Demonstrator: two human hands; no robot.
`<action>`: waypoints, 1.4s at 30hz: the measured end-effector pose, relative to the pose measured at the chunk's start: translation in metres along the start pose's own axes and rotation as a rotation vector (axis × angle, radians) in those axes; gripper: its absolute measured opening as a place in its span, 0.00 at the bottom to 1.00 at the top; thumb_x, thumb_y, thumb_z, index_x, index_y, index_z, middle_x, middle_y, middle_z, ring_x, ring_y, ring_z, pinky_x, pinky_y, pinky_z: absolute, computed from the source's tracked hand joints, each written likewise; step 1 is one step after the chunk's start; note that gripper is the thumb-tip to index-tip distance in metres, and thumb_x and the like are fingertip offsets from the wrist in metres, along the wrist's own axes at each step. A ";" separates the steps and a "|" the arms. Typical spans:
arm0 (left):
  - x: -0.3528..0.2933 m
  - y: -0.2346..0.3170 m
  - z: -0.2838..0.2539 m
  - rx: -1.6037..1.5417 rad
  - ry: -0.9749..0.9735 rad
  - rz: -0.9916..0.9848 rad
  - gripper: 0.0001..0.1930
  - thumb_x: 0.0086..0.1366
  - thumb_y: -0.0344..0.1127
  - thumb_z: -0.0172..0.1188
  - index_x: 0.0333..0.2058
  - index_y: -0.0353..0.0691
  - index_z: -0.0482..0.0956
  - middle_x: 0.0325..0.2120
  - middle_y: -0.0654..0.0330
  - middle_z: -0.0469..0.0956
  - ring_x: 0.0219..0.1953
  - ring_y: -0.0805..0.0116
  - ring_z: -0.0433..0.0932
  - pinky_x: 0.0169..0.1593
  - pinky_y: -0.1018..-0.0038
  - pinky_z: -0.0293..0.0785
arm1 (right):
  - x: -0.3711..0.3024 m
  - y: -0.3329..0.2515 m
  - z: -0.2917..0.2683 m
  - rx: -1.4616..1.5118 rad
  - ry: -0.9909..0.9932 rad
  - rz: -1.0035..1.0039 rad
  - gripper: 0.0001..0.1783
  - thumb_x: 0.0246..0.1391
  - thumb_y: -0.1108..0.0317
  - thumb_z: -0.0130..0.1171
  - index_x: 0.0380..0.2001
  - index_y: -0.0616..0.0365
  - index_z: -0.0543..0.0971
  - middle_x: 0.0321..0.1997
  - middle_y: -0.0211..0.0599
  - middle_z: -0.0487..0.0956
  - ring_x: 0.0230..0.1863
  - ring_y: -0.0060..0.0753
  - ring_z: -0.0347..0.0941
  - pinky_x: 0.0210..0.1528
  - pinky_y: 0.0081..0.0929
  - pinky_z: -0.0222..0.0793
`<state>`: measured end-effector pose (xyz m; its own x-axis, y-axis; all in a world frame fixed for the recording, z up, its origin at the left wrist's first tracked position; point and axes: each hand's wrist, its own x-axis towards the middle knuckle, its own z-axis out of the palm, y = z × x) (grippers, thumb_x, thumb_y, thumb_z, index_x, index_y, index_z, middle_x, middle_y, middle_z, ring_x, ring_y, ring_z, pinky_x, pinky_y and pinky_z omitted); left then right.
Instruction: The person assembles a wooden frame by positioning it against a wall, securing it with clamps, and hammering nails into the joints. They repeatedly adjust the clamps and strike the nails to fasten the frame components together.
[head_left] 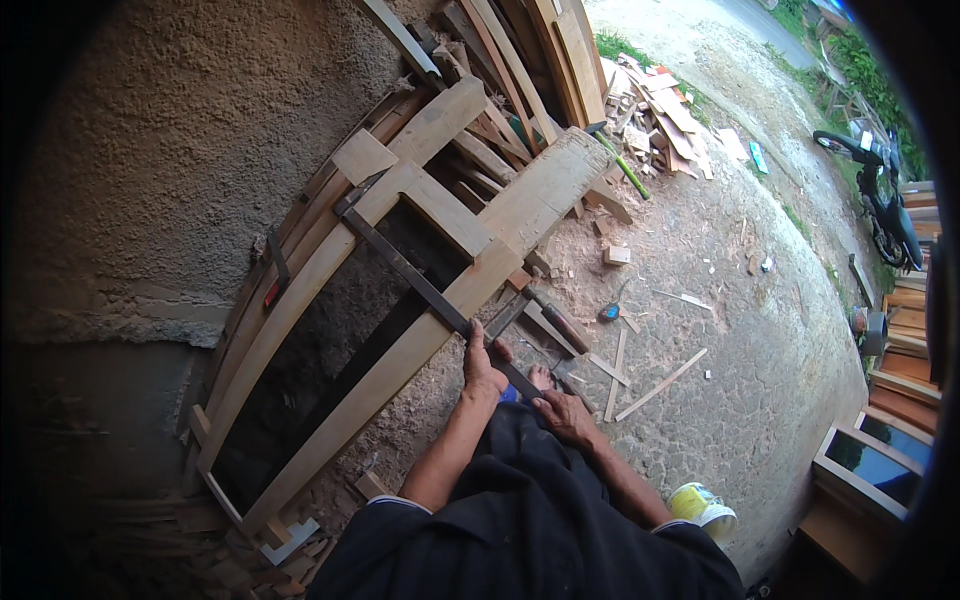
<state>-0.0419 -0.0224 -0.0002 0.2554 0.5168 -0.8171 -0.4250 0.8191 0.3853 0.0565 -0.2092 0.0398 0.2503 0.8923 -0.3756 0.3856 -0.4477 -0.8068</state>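
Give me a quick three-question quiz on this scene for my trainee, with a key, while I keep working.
1. True or false: the left hand and the right hand are both on the long dark bar.
2. Which hand is nearer the wooden frame? A) right B) left
3. Fill in: the yellow-and-white bucket is on the person's ____ side.

Key: 1. True. 2. B. 3. Right.

Long dark bar clamp (415, 278), set slantwise across pale, unpainted wooden frame (385, 382)
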 end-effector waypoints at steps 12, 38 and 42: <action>0.000 0.017 0.003 -0.007 -0.056 -0.119 0.28 0.58 0.67 0.68 0.31 0.47 0.72 0.17 0.65 0.71 0.17 0.71 0.70 0.24 0.73 0.69 | -0.001 0.011 0.005 0.008 -0.002 -0.029 0.22 0.67 0.51 0.52 0.33 0.63 0.77 0.30 0.56 0.76 0.35 0.62 0.75 0.38 0.49 0.68; -0.002 0.019 0.003 0.042 -0.048 -0.056 0.29 0.63 0.69 0.60 0.25 0.47 0.69 0.13 0.69 0.63 0.14 0.76 0.62 0.21 0.76 0.61 | 0.000 0.002 0.006 0.100 -0.052 0.004 0.24 0.67 0.49 0.51 0.33 0.62 0.75 0.30 0.57 0.76 0.36 0.62 0.74 0.37 0.52 0.64; -0.004 0.017 0.004 0.050 -0.034 -0.048 0.31 0.62 0.71 0.59 0.22 0.49 0.64 0.13 0.71 0.59 0.13 0.78 0.58 0.20 0.76 0.57 | -0.005 0.007 0.009 0.153 -0.042 0.048 0.21 0.67 0.51 0.54 0.37 0.62 0.76 0.30 0.53 0.76 0.34 0.56 0.76 0.39 0.48 0.67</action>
<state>-0.0467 -0.0094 0.0115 0.3040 0.4841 -0.8205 -0.3681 0.8540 0.3675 0.0497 -0.2161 0.0315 0.2270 0.8731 -0.4314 0.2335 -0.4788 -0.8463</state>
